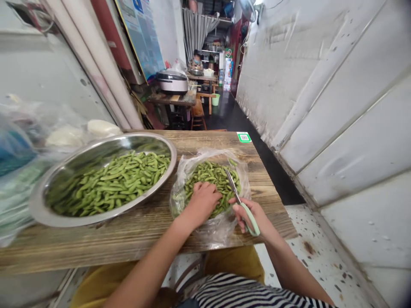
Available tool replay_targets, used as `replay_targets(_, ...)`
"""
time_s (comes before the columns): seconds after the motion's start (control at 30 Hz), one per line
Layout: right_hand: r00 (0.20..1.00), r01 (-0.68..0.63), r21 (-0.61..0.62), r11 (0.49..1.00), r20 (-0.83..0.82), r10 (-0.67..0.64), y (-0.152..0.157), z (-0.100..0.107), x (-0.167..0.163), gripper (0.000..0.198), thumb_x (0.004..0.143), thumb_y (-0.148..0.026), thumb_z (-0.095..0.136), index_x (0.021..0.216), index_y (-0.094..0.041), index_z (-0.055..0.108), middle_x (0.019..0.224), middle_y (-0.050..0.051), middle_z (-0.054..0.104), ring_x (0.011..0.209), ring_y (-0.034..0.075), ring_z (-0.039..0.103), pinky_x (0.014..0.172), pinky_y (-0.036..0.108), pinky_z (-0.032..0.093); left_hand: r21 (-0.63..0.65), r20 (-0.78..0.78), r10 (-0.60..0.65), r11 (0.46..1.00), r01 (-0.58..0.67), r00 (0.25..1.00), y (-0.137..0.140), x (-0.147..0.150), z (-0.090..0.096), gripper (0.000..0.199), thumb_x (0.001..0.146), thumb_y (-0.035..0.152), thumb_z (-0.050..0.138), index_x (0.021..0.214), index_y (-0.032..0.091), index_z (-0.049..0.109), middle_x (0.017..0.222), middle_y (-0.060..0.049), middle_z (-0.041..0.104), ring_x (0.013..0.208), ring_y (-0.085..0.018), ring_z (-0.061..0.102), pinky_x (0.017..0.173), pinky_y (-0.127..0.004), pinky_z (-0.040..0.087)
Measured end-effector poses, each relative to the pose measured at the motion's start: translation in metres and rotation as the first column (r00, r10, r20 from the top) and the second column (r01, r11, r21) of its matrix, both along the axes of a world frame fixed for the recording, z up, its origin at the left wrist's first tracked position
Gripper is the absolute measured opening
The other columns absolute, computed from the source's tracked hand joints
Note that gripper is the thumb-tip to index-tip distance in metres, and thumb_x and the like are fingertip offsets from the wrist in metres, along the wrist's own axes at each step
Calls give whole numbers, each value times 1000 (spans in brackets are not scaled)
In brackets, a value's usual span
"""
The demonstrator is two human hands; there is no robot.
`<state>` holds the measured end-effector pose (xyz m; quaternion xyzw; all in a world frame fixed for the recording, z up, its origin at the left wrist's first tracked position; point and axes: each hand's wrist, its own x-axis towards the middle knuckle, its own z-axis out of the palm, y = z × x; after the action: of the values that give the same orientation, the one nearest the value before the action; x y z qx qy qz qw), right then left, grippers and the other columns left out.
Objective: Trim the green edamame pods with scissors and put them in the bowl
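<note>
A clear plastic bag (180, 201) lies spread on the wooden table, its mouth wide, filled with green edamame pods (208, 171). My left hand (203, 201) reaches into it from the front left, fingers curled down among the pods. Whatever the fingertips grip is hidden. In my right hand (252, 214), at the bag's right edge, is a pair of scissors (248, 216) with pale green handles. Their blades point up and away over the pods and look closed. Left of the bag, a large steel basin (41, 216) holds many more edamame pods (128, 179).
Plastic bags (19, 171) crowd the table's left end. A green QR-code card (244, 137) lies at the far right corner of the table (272, 214). Beyond stand a rice cooker (172, 81) on another table, a bench and a green bucket (215, 99). A person (196, 62) sits far back.
</note>
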<state>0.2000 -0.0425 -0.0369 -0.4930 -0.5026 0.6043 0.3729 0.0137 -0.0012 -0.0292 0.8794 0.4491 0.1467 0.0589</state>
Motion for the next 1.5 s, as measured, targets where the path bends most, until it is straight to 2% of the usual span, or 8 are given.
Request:
replay_targets(0.17,1000,-13,19,1000,1,13,-1,-1,2,47,76,-52,63,102,-14,56,48,-10,43,33,5,39,31,16,36,46,2,22,999,-22,1000,-1,2,-4,14,86,24,53,81,19,66,86,-7,62,92,-25,51,82,-41,35)
replay_targets(0.27,998,-64,-18,998,21,64,-2,-1,2,49,75,-55,63,101,-14,55,46,-11,43,32,6,40,31,16,37,18,227,65,997,-71,972,0,-8,-2,17,88,23,49,89,18,65,96,-8,63,94,-23,54,83,-38,38)
replay_targets(0.37,990,-133,-98,986,25,136,-5,-1,1,51,74,-57,63,102,-15,54,47,-10,45,32,6,41,32,16,37,-117,512,191,981,-152,838,-2,-16,-2,21,90,26,45,94,17,64,96,-8,66,89,-19,59,80,-32,43)
replay_targets(0.47,980,-192,-115,975,33,197,-7,0,-2,54,73,-59,63,103,-15,53,48,-10,45,34,6,42,35,18,40,-361,622,386,914,-188,681,-7,-17,-4,24,88,33,46,91,17,64,72,-3,66,61,-15,59,63,-27,44)
replay_targets(0.67,934,-321,-16,947,158,319,-8,5,-1,53,79,-57,59,110,-14,54,47,-8,45,37,8,44,38,18,39,-633,679,564,774,-15,470,-13,-13,-1,31,82,44,53,71,16,62,48,2,57,42,-11,49,44,-21,35)
replay_targets(0.97,936,-305,-11,952,182,301,-6,12,-2,38,75,-50,68,88,-15,57,47,-9,38,34,5,35,35,16,27,-718,660,614,684,125,432,-14,-17,8,33,79,42,59,63,14,59,45,1,56,39,-7,47,41,-17,34)
replay_targets(1.2,976,-197,-33,980,86,199,-4,3,-5,49,74,-59,62,99,-17,53,49,-9,43,35,7,39,34,18,36,-752,623,756,508,421,199,-17,-21,17,43,68,29,76,104,13,59,80,-7,70,67,-13,66,62,-22,50)
replay_targets(1.5,940,-334,71,940,97,327,-9,4,-3,51,84,-58,51,111,-14,52,57,-6,47,45,8,48,45,19,41,-681,689,722,616,396,62,-16,-19,16,41,69,28,74,104,14,57,85,-5,70,62,-7,58,56,-17,44)
